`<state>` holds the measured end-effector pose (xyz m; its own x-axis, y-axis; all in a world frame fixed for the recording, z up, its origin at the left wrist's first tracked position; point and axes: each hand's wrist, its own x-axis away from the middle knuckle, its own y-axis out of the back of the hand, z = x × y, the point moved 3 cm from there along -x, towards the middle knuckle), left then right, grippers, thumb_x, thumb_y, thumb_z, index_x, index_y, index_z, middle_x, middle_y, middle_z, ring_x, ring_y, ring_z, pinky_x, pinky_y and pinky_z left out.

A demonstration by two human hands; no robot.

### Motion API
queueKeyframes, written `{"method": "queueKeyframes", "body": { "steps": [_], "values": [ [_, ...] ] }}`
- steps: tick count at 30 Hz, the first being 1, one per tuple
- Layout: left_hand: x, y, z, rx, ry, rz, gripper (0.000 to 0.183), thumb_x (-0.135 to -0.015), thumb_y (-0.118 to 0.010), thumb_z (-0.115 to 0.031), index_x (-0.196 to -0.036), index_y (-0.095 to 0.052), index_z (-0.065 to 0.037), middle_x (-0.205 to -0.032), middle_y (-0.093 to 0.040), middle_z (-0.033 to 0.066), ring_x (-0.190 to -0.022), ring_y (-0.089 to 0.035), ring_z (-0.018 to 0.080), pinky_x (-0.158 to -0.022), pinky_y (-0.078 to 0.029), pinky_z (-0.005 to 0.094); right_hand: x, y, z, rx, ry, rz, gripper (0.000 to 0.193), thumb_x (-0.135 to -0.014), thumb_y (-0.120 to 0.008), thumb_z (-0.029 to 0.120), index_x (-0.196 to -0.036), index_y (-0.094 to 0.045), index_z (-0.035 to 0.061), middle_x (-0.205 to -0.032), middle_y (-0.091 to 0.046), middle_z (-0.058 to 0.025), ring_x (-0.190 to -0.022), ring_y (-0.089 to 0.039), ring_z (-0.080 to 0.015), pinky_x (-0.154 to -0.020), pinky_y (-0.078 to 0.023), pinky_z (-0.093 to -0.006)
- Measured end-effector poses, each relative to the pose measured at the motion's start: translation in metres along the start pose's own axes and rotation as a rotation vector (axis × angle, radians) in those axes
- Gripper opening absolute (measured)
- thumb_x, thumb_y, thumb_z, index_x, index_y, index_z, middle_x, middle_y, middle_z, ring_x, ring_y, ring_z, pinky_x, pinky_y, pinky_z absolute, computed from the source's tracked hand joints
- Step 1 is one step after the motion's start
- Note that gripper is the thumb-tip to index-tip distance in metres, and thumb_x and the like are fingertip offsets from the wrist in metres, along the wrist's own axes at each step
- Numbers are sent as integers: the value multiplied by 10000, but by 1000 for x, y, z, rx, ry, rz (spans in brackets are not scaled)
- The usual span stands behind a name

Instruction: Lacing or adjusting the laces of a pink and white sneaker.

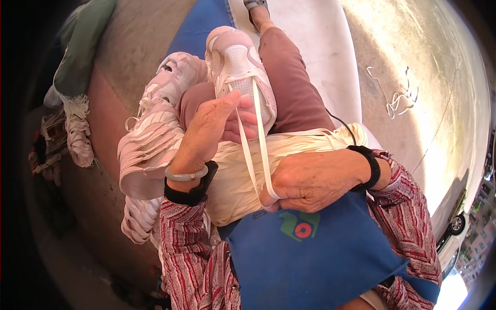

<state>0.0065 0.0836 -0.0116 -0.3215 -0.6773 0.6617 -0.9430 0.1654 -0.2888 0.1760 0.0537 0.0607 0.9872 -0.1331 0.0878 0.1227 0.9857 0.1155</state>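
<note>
Left hand (206,132) pinches white strip (257,139) taut; right hand (310,181) fisted round its lower end. Large cream bundle (232,181) on lap; judged mid-winding, loose strips (150,139) remaining.

- Hard daylight from the right; the ground (439,77) there is washed pale with glare.
- The lower right corner is blown out to white.
- The left side lies in deep shade, and the pile of strips (77,129) there is dim.
- Hands and lap are evenly lit and sharp.
- Fisheye bends straight edges near the rim; black corners frame the view.
- No motion blur.
</note>
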Motion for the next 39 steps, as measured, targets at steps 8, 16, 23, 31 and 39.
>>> {"method": "queueKeyframes", "body": {
  "steps": [8, 16, 23, 31, 39],
  "values": [
    [-17, -24, 24, 94, 7, 42, 389, -1036, -422, -298, -1133, -568, 50, -920, -689, 155, -760, -697, 215, -694, -588, 332, 27, 16, -7, 7, -93, 83, 61, -848, -558, 65, -848, -598, 18, -671, -568, -173, -686, -609, -376, -612, -466, -448],
    [-8, -11, 24, 372, -37, 68, 283, -1029, -492, -259, -1091, -572, 4, -678, -492, -22, -568, -504, 81, -634, -591, 310, 6, -11, -7, 345, -233, 31, 264, -899, -623, 240, -906, -555, -14, -847, -595, -202, -798, -625, -377, -692, -487, -460],
    [-14, 3, 26, 136, -109, 4, 285, -1018, -516, -273, -989, -621, -9, -656, -521, -16, -525, -511, 86, -591, -563, 278, 9, 47, -64, 668, -356, -740, 286, -889, -632, 189, -1029, -505, -26, -850, -613, -202, -809, -632, -378, -713, -502, -454],
    [-20, 12, 18, 91, -106, -18, 279, -1009, -530, -276, -967, -612, -13, -629, -518, -20, -498, -507, 88, -574, -557, 278, -11, 65, -102, 642, -361, -760, 372, -872, -576, 101, -1198, -458, -34, -840, -628, -252, -776, -647, -409, -670, -504, -458],
    [22, 15, -8, 390, -221, 140, 272, -1048, -432, -260, -963, -572, -44, -624, -436, -45, -513, -459, 62, -681, -611, 336, 10, 67, -73, 557, -441, -738, 417, -924, -603, 221, -1251, -535, -30, -798, -653, -201, -700, -656, -313, -627, -509, -386]
  ]
}}
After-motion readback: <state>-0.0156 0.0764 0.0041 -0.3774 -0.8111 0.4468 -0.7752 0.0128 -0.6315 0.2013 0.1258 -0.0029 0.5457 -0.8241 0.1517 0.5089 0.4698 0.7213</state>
